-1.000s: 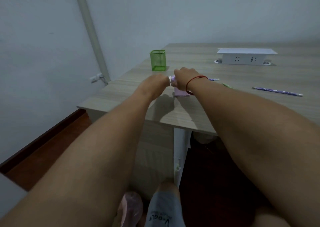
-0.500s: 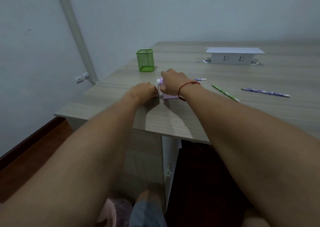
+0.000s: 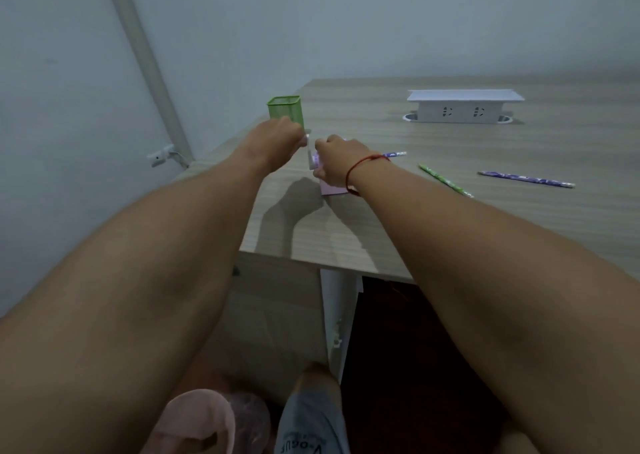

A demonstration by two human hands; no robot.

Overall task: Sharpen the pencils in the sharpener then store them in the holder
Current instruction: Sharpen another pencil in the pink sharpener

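A pink and purple pencil sharpener (image 3: pixel 330 187) stands on the wooden table (image 3: pixel 450 218), mostly hidden under my right hand (image 3: pixel 341 164), which grips its body from above. My left hand (image 3: pixel 278 136) grips the white crank handle (image 3: pixel 308 152) at the sharpener's left side, raised high. A purple pencil (image 3: pixel 394 154) sticks out of the sharpener to the right. A green pencil (image 3: pixel 445 179) and another purple pencil (image 3: pixel 526 179) lie on the table further right. The green mesh holder (image 3: pixel 284 111) stands behind my left hand.
A white socket box (image 3: pixel 462 108) sits at the back of the table. The table's front edge runs close below the sharpener, and its left edge passes near the holder. A wall with a white pipe (image 3: pixel 145 58) is at the left.
My left hand has moved up with the crank handle, from low beside the sharpener to above it. My right hand stays on the sharpener. The camera view has shifted slightly.
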